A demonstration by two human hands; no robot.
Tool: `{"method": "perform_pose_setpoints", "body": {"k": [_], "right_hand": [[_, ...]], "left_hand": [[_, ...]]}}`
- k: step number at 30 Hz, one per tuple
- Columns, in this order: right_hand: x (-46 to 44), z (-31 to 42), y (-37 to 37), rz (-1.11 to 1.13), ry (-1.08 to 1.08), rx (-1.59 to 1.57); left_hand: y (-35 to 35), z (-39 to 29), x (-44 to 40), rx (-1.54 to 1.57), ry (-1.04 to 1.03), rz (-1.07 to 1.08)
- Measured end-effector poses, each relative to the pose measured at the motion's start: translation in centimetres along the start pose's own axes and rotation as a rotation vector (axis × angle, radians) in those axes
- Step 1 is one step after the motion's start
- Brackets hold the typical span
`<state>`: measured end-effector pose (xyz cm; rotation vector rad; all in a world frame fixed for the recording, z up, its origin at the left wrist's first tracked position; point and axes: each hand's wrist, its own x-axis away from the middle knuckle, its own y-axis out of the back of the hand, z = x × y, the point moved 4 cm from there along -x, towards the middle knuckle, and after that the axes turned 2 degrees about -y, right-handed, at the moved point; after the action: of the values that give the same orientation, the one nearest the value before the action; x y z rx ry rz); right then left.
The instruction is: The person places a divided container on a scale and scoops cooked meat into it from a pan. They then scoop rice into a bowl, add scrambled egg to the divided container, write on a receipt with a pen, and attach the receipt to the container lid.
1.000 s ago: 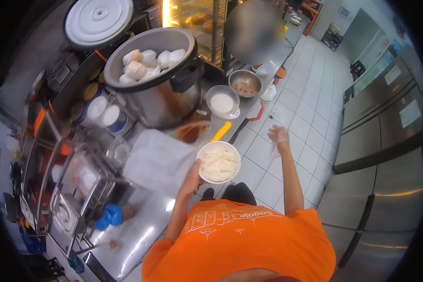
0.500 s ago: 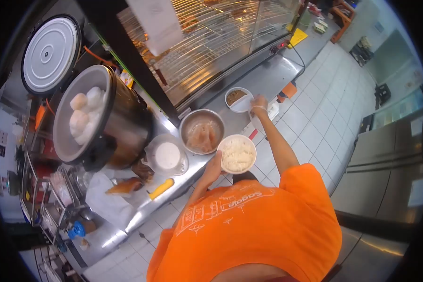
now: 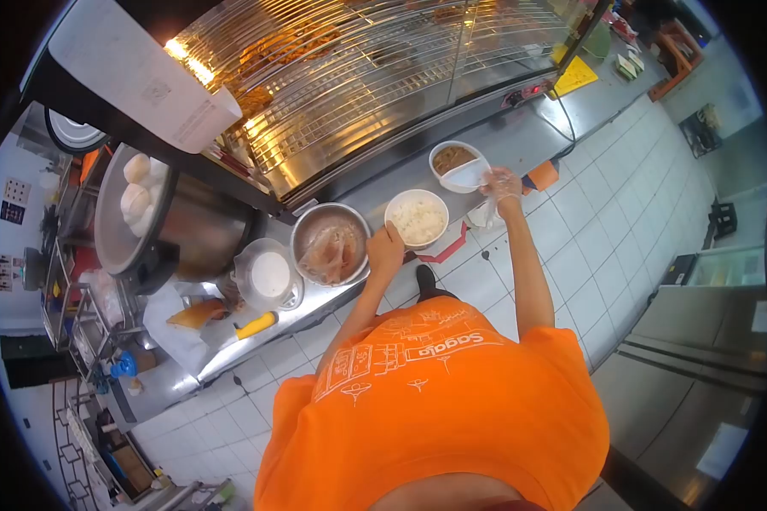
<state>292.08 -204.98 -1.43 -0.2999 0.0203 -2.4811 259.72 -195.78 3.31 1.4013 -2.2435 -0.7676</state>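
In my left hand (image 3: pixel 385 249) is a round white bowl of rice (image 3: pixel 417 219), gripped at its near left rim. It is level at the counter's front edge. My right hand (image 3: pixel 503 183), in a clear plastic glove, is closed on a flat white piece (image 3: pixel 469 175), perhaps a scoop or a lid. That piece lies across the right part of a white tub with brown food (image 3: pixel 453 158). Left of the rice is a steel bowl (image 3: pixel 330 244) with a plastic bag or film in it. A clear container with white contents (image 3: pixel 270 274) sits further left.
A lit glass warming cabinet (image 3: pixel 349 94) stands behind the counter. On the left are a large cooker (image 3: pixel 209 209) with white wrapped lumps, a yellow-handled tool (image 3: pixel 256 325) and white paper (image 3: pixel 170 319). A yellow sheet (image 3: pixel 575 77) lies at the far right.
The rice bowl has moved forward, away from my body and closer to the tub, carried by my left hand. My right hand stays at the white piece. The camera view has shifted.
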Motion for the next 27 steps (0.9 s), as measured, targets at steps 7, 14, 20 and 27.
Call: {"method": "perform_pose_setpoints", "body": {"k": [7,14,20,27], "right_hand": [[2.0,6.7,-1.8,0.095,0.004,0.125],[2.7,3.3,-7.4,0.242,-0.052,0.283],[3.3,3.9,-10.2,0.216,0.517,0.664],[1.5,2.0,-9.4,0.236,0.737,0.657]], "left_hand": [[-1.8,-2.3,-3.2,0.126,0.01,-0.187],[-0.5,-4.3,-3.0,0.582,0.358,-0.242],[-0.4,-2.6,-2.5,0.385,0.219,-0.4],[-0.5,-2.1,-2.5,0.263,0.196,-0.453]]}}
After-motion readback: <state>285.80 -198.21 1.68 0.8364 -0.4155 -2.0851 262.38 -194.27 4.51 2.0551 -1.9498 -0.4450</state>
